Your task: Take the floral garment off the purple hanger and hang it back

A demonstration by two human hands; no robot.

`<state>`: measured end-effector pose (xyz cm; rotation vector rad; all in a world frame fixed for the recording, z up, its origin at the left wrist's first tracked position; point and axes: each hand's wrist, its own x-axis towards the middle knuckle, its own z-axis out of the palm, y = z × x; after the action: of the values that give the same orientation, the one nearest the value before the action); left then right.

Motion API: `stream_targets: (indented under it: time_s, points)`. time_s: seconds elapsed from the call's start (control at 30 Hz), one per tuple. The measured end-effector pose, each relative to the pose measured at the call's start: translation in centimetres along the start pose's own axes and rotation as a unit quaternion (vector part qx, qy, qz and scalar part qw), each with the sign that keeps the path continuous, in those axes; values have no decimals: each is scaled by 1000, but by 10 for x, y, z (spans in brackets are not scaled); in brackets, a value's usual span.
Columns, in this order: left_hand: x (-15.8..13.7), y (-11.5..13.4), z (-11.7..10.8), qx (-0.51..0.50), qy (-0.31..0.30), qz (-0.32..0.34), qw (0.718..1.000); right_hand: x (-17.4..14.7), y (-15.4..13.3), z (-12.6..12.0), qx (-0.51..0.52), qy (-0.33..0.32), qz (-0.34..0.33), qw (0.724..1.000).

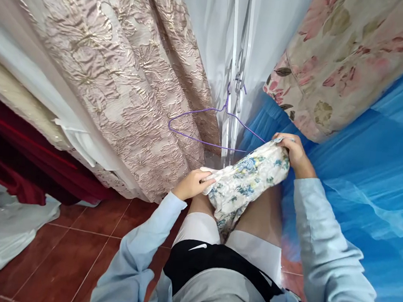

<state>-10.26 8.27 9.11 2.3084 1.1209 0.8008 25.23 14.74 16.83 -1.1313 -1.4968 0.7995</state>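
The grey shirt (213,300) nearest us runs off the bottom edge. Above our thighs (265,214), our left hand (193,184) pinches one end of the floral cloth (251,176) and our right hand (294,154) pinches the other; bunched folds hide its full shape. The purple hanger (199,111) disappears behind the cloth at its right end; what its hook catches, we cannot tell.

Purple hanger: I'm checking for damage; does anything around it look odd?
Nothing stands out. The purple hanger looks unbroken where visible, though floral cloth covers its right end; that cloth is creased but shows no visible tear.
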Motion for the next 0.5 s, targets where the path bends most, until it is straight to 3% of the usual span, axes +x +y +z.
stream_targets:
  time_s: [0.1,0.27,0.37,0.5]
  points:
    - [2,-12,-20,76,25,37,996,29,7,21,37,-31,15,999]
    - [-4,-40,-51,84,49,-20,995,43,12,48,93,-71,79,990]
    - [-11,-54,-58,47,18,-42,998,38,16,48,125,-74,105,984]
    - [-14,-73,-52,14,-14,-51,998,32,20,37,138,-95,142,976]
